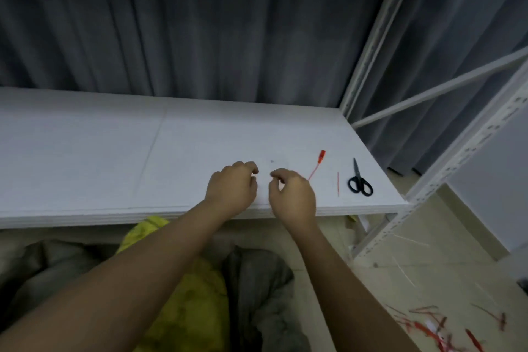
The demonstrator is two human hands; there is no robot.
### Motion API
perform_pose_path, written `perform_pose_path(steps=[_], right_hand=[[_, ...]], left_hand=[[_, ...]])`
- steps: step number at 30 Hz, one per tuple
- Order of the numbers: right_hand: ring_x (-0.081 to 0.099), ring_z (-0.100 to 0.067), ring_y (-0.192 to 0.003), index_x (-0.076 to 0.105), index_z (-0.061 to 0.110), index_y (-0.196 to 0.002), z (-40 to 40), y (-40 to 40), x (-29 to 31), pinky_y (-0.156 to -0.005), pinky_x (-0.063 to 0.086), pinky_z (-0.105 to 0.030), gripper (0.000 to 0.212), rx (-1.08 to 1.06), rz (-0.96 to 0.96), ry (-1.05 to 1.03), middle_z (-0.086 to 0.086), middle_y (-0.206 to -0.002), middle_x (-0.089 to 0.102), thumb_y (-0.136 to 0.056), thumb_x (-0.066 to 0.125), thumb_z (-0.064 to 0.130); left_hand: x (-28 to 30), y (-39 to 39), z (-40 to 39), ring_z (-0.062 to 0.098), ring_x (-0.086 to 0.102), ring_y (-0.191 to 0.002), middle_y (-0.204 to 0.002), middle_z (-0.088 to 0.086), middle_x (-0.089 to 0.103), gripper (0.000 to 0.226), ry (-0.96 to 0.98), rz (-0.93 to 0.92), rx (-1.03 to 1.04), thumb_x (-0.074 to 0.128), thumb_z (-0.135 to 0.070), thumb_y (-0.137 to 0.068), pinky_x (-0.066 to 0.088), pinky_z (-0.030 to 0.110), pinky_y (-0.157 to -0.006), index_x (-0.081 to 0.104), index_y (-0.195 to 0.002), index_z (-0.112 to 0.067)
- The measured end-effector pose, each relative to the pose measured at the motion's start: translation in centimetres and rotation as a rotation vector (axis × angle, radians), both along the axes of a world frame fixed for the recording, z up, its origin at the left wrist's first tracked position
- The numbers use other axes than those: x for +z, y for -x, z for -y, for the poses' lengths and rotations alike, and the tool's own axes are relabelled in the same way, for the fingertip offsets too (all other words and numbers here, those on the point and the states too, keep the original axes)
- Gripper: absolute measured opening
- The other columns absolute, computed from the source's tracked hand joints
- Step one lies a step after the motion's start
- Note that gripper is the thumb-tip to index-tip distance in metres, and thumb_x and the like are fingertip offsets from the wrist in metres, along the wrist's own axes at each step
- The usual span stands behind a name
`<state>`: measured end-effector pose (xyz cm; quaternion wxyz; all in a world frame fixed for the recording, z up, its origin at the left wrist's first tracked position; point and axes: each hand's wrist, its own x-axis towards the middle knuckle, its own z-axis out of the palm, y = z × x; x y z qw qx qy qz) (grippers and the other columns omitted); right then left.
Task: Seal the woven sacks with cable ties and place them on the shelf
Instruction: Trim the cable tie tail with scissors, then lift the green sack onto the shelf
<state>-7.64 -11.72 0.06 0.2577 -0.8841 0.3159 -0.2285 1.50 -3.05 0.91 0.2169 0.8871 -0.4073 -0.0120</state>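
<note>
Both my hands hover over the front part of the white shelf board [114, 151]. My left hand [233, 187] has its fingers curled and apart, holding nothing I can see. My right hand [291, 194] is close beside it, fingers bent, also empty as far as I can tell. A red cable tie [317, 164] lies on the shelf just right of my right hand, its tail passing behind the hand. A short red cut-off strip [338, 183] lies further right. Below the shelf sit a yellow woven sack [183, 294] and grey sacks [257, 280], partly hidden by my forearms.
Black scissors [359, 181] lie near the shelf's right front corner. The white metal shelf upright [445, 174] stands at the right. Red cable ties [428, 326] and white ones [404, 268] are scattered on the tiled floor at the lower right. A grey curtain [200, 23] hangs behind.
</note>
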Motion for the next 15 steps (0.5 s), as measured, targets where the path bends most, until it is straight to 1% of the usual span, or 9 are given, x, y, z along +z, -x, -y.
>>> perform_pose_path(steps=[2,3,6,8,10,13,15], right_hand=[[0.061,-0.014,-0.104,0.066,0.014,-0.115,-5.7,-0.7,1.6,-0.090,0.046,-0.024,0.029,0.140,0.033,-0.191,0.000,-0.116,0.067,-0.092,0.049,0.016],[0.061,-0.014,-0.103,0.066,0.013,-0.115,-8.4,-1.2,2.2,-0.090,0.047,-0.024,0.029,0.209,0.014,-0.257,-0.001,-0.114,0.068,-0.091,0.050,0.015],[0.061,-0.013,-0.103,0.066,0.013,-0.114,-16.5,-2.8,3.5,-0.088,0.045,-0.020,0.030,0.397,-0.080,-0.366,-0.001,-0.113,0.068,-0.088,0.051,0.014],[0.061,-0.013,-0.104,0.067,0.011,-0.112,-21.9,-3.7,3.7,-0.087,0.042,-0.016,0.029,0.482,-0.101,-0.432,-0.002,-0.113,0.068,-0.087,0.054,0.014],[0.062,-0.015,-0.105,0.067,0.008,-0.112,-26.8,-4.6,2.9,-0.090,0.042,-0.017,0.028,0.529,-0.129,-0.480,-0.005,-0.113,0.069,-0.086,0.058,0.013],[0.058,-0.019,-0.115,0.058,0.006,-0.126,-32.8,-5.6,0.6,-0.095,0.040,-0.020,0.043,0.595,-0.265,-0.521,-0.008,-0.125,0.062,-0.084,0.063,0.013],[0.051,-0.017,-0.119,0.048,0.008,-0.134,-35.5,-5.6,-1.1,-0.095,0.037,-0.015,0.054,0.671,-0.363,-0.531,-0.004,-0.132,0.053,-0.082,0.066,0.012]], left_hand=[[0.7,-0.4,-6.0,0.022,0.059,-0.104,-0.121,0.004,0.060,0.033,-0.035,0.022,0.047,0.042,-0.022,-0.097,0.046,0.032,-0.083,0.052,-0.128,-0.018],[0.9,-0.9,-9.2,0.023,0.058,-0.105,-0.121,0.004,0.060,0.033,-0.062,0.044,0.083,0.042,-0.022,-0.097,0.046,0.033,-0.083,0.052,-0.128,-0.018],[1.1,-2.1,-19.3,0.030,0.055,-0.109,-0.119,0.010,0.060,0.034,-0.078,0.074,0.249,0.046,-0.018,-0.093,0.043,0.038,-0.086,0.055,-0.126,-0.016],[1.1,-2.1,-26.1,0.036,0.052,-0.110,-0.120,0.015,0.058,0.036,-0.074,0.153,0.357,0.051,-0.016,-0.089,0.042,0.042,-0.088,0.056,-0.125,-0.013],[0.8,-1.6,-32.4,0.040,0.051,-0.110,-0.118,0.018,0.057,0.038,-0.050,0.224,0.464,0.052,-0.016,-0.085,0.041,0.047,-0.089,0.058,-0.122,-0.010],[-0.4,-0.7,-40.6,0.040,0.045,-0.115,-0.123,0.019,0.051,0.046,0.040,0.260,0.624,0.047,-0.024,-0.079,0.037,0.049,-0.094,0.056,-0.122,-0.011],[-1.4,-0.4,-44.7,0.038,0.040,-0.120,-0.128,0.019,0.046,0.043,0.144,0.233,0.735,0.047,-0.021,-0.084,0.033,0.048,-0.099,0.053,-0.125,-0.010]])
